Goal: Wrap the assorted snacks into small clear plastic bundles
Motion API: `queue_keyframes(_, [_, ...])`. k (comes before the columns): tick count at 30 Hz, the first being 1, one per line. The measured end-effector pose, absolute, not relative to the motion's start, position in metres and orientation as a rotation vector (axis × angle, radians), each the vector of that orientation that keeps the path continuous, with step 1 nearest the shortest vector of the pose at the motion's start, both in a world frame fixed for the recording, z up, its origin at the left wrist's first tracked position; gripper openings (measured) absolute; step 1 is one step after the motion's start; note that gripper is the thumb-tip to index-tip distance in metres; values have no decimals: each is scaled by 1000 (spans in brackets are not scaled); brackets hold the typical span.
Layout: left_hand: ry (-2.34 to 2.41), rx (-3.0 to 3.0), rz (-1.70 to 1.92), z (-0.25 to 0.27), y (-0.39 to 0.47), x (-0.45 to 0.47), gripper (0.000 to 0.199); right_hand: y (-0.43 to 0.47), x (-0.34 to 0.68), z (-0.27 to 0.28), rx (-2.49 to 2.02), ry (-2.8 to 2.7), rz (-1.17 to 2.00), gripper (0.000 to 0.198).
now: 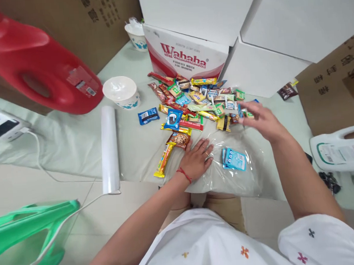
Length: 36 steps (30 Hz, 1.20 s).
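My left hand [196, 159] lies flat with fingers spread on a clear plastic bag [204, 183] at the table's front edge. Its fingertips come close to a brown cookie packet [179, 140], and a yellow wrapped bar [164, 160] lies to its left. On the bag, right of that hand, are light-blue packets [236, 159], overlapping. My right hand [261, 119] hovers with fingers apart at the right end of a pile of wrapped snacks [199, 97]. Small packets show by its fingertips; contact is unclear. A dark-blue cookie packet [173, 119] rests at the pile's front.
A Wahaha carton [187, 54] and white boxes [199, 7] stand behind the pile. To the left are a paper bowl [121, 92], a white roll [109, 148] and a big red jug [47, 72]. A white bottle [340, 150] lies at right. A green stool [35, 225] stands below left.
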<state>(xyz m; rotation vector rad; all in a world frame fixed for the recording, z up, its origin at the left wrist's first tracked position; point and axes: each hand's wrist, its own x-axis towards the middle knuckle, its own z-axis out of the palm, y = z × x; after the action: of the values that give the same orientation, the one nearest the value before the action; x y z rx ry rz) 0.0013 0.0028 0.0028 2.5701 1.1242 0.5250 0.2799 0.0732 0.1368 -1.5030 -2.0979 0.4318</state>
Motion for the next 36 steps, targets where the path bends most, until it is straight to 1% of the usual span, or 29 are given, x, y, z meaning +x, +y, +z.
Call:
queue_keyframes(3, [1122, 2566, 494, 5, 3, 1, 48, 9, 292, 129, -1565, -2325, 535, 64])
queue_keyframes(6, [1124, 2568, 451, 8, 3, 2, 49, -29, 285, 115, -1615, -2448, 579, 67])
queue_keyframes(13, [1140, 2446, 353, 12, 12, 5, 53, -49, 259, 82, -1727, -2458, 566, 72])
queue_keyframes(17, [1128, 2339, 513, 30, 23, 1, 57, -55, 263, 77, -1721, -2401, 537, 69])
queue_keyframes(19, [1093, 2371, 673, 46, 17, -5, 52, -63, 274, 84, -1653, -2310, 499, 66])
queue_keyframes(21, [1060, 2445, 829, 61, -2, -14, 43, -80, 290, 94, -1571, -2211, 458, 59])
queue_keyframes(23, [935, 2553, 892, 67, -32, -23, 42, -106, 305, 100, -1523, -2144, 448, 51])
queue_keyframes(25, [679, 2687, 839, 60, -65, -31, 42, -138, 316, 94, -1540, -2122, 452, 50])
queue_keyframes(27, [490, 2812, 790, 42, -90, -37, 32, -171, 320, 77, -1590, -2147, 438, 56])
queue_keyframes(29, [525, 2882, 734, 21, -101, -39, 32, -199, 319, 51, -1633, -2193, 398, 56])
queue_keyframes(33, [577, 2880, 601, 1, -94, -36, 34, -223, 318, 12, -1715, -2104, 292, 34])
queue_keyframes(36, [581, 2759, 627, 4, -85, -34, 29, -219, 323, 9, -1680, -2009, 346, 24])
